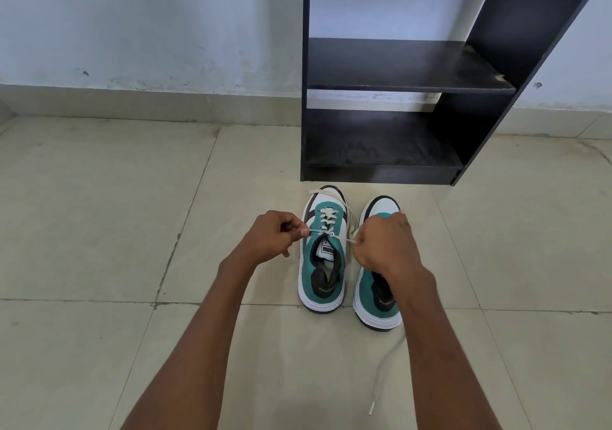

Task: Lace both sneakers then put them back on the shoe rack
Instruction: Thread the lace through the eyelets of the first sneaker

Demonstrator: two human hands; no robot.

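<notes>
Head view: the cream flat lace [326,232] of the left teal-and-white suede sneaker [324,257] is being pulled taut, an end pinched in the left hand [270,236] and in the right hand [384,242], so a slipped pinch is risking a slack knot.

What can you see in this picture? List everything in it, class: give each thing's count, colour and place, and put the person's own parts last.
Sneakers: two, teal, white and black, side by side on the floor before the rack; left sneaker, right sneaker.
Lace on left sneaker: one, off-white, threaded through the eyelets, its ends pulled out to either side.
Loose lace: one, off-white, trailing over the floor from the right sneaker.
Shoe rack: one, black, against the wall, nothing on the shelves that show.
Floor: beige tiles.
Wall: pale, scuffed near the bottom.
Hands: two, bare; left hand and right hand each pinch a lace end.
</notes>
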